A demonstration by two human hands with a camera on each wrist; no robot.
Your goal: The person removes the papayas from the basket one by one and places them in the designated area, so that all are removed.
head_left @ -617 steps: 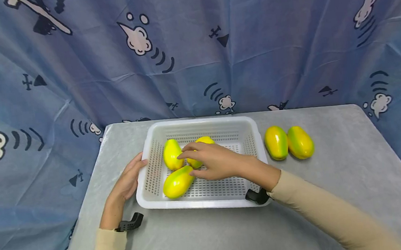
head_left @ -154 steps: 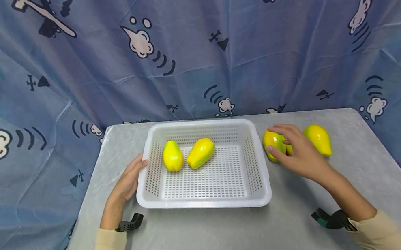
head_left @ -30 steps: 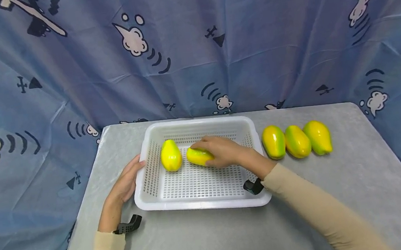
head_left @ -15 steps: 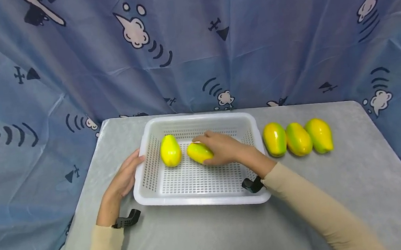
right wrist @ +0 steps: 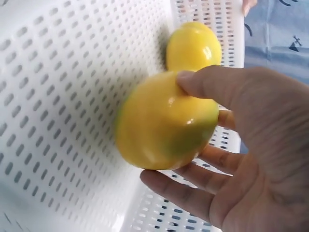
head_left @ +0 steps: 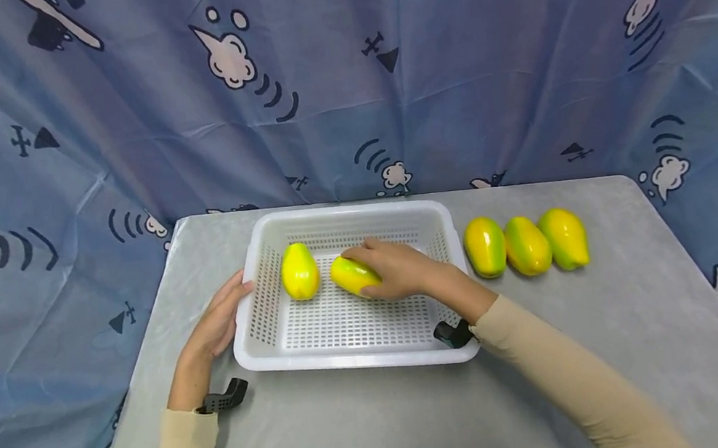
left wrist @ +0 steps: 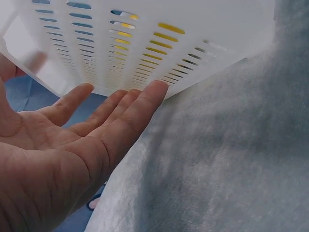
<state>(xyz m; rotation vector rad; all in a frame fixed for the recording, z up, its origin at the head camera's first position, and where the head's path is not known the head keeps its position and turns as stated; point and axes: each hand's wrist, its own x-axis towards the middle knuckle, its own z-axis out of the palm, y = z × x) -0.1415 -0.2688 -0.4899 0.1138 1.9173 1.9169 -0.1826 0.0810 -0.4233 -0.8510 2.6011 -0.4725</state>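
Observation:
Two glossy yellow-green papayas are inside a white perforated plastic basket (head_left: pixel 360 362) in the head view. My right hand (head_left: pixel 399 269) reaches over the basket's right side and grips one papaya (head_left: pixel 353 276), thumb on one side and fingers on the other. The right wrist view shows that papaya (right wrist: pixel 161 125) large, its far side hidden. The other papaya (head_left: pixel 300 272) sits left of it, untouched. My left hand (head_left: pixel 218 319) holds the basket's left side, thumb over the rim. In the left wrist view its fingers (left wrist: pixel 137 111) extend along the outer wall.
Three papayas (head_left: pixel 528 246) stand side by side on the grey-covered table (head_left: pixel 367 427), right of the basket. A blue patterned curtain (head_left: pixel 321 111) hangs behind the table. Black wrist cameras (head_left: pixel 226 396) are strapped on both wrists.
Earlier, three papayas were in the basket and two on the table; now two and three. My right hand went from the table papayas into the basket; over the last second it barely moves.

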